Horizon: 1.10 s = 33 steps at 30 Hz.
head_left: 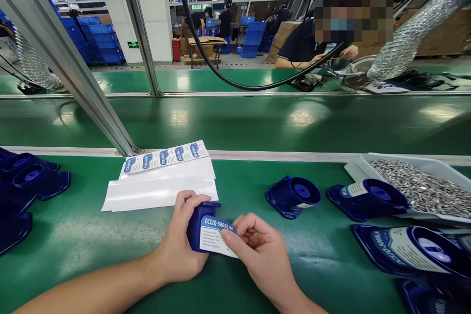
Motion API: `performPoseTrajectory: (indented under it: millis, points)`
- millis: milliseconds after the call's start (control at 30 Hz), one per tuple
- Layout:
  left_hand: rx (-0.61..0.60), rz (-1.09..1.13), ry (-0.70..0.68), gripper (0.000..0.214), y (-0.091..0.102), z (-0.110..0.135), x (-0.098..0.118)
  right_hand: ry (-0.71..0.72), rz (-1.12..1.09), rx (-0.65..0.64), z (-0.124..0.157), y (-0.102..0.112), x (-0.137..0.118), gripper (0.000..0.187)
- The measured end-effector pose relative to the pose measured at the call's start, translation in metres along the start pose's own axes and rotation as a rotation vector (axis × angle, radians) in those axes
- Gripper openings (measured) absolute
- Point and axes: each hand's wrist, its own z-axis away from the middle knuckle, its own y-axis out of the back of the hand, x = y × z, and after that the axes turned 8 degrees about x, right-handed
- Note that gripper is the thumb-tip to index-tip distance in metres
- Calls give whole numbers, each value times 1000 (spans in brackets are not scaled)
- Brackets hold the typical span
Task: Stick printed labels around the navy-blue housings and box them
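My left hand (186, 243) is wrapped round a dark blue plastic housing (196, 223), held just above the green bench. Between the thumb and fingers of my right hand (261, 252) is the right end of a blue and white label (213, 238). The label's left part lies against the housing, while its right end stands out past it. "DC52Q-5000L/H" is printed along its top. Behind my left hand lie a sheet of similar labels (165, 157) and blank white backing strips (158, 194).
Labelled housings (368, 198) sit at the right, near a tray of small metal screws (447, 213). One more housing (292, 196) stands nearer the middle. Several unlabelled housings (33, 176) are at the left. A metal post (73, 59) and a hanging black cable (235, 86) cross the view.
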Motion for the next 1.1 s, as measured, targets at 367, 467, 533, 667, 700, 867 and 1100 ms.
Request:
performPoseTrajectory:
  millis: [367,467,533,667,700,867,1100]
  points:
    - [28,-4,-19,76,-2,-1,-2,-61,41,-15,-1,3,3,54]
    - [41,-15,-30,75,-1,-2,-2,-76,76,-36,-3,5,2,54]
    - [48,-21,-43,75,-1,-1,-2,-79,100,-46,-4,6,1,53]
    - [44,-7,-70,72,-1,0,-3,-68,132,-29,-4,6,-4,55]
    - [38,3,-70,71,0,0,-4,-71,142,-30,-4,6,-5,55]
    - [57,-15,-115,73,1,0,-7,92,289,43,-11,17,-4,56]
    - [40,-108,-186,71,-1,1,-6,-94,116,-166,-18,20,-8,72]
